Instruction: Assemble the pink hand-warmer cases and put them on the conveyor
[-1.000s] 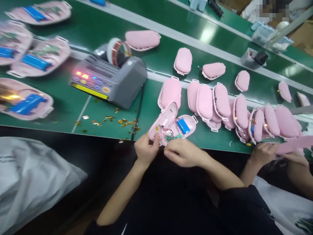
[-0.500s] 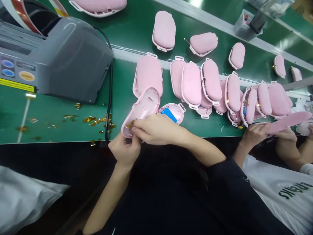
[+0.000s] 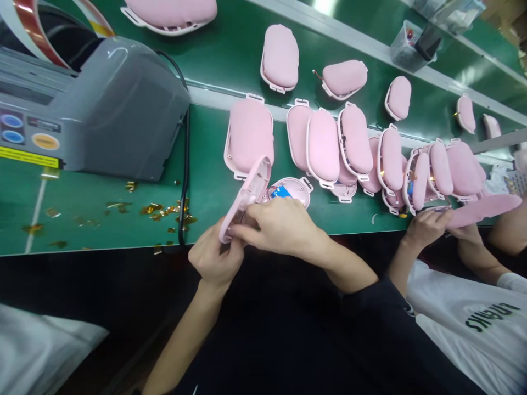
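Observation:
A pink shell [image 3: 248, 189] is tilted up on its edge near the front edge of the bench, its ribbed inside facing right. My left hand [image 3: 216, 252] grips its lower end from the left. My right hand [image 3: 284, 225] is closed at the shell's inner side, fingers bent against it; whether they pinch something small is hidden. Behind my right hand lies an open pink half [image 3: 298, 189] with a blue part [image 3: 280, 191] and wires. A closed pink case [image 3: 251, 131] sits just beyond the shell.
A grey tape machine [image 3: 123, 109] stands at the left, its black cable [image 3: 185, 164] running to the bench edge. Golden scraps [image 3: 162, 209] lie beside it. Several pink cases [image 3: 323, 145] line the bench to the right, where a co-worker's hands [image 3: 428, 226] hold a pink piece.
The shell has turned from showing its inside broadly to standing nearly edge-on, and shifted slightly right. Both hands moved a little right and down with it. The whole view has shifted slightly.

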